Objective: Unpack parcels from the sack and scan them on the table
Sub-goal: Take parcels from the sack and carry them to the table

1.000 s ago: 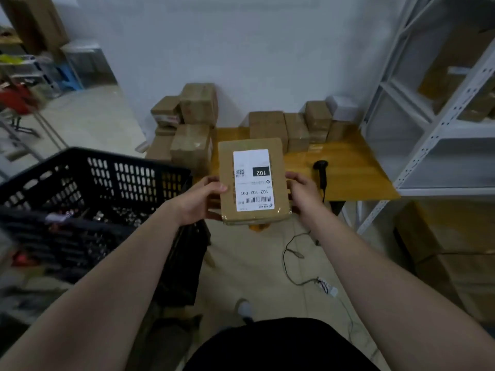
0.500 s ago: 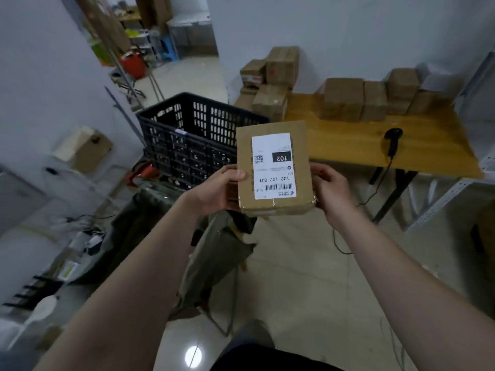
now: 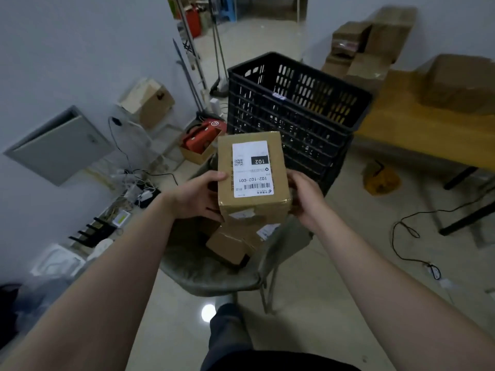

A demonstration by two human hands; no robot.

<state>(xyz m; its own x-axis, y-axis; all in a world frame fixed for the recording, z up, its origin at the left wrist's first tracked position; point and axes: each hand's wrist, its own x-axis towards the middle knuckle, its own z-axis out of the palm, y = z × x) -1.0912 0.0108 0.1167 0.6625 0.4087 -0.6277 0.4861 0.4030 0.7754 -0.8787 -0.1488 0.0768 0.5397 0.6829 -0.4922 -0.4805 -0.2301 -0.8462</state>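
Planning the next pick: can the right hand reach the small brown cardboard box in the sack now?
Probably not: right hand and left hand both grip the labelled brown cardboard parcel, held above the small brown cardboard box in the grey-green sack.

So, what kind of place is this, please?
Probably a small parcel sorting or storage room: a labelled parcel, more cardboard boxes stacked by the wall, and a black plastic crate beside a wooden table.

Dim, flat, cool indoor light. Lamp glare spot on glossy floor (image 3: 208,312). Fisheye bending at edges; table (image 3: 399,121) and stacked boxes (image 3: 375,41) blurred; parcel label (image 3: 251,168) sharp.
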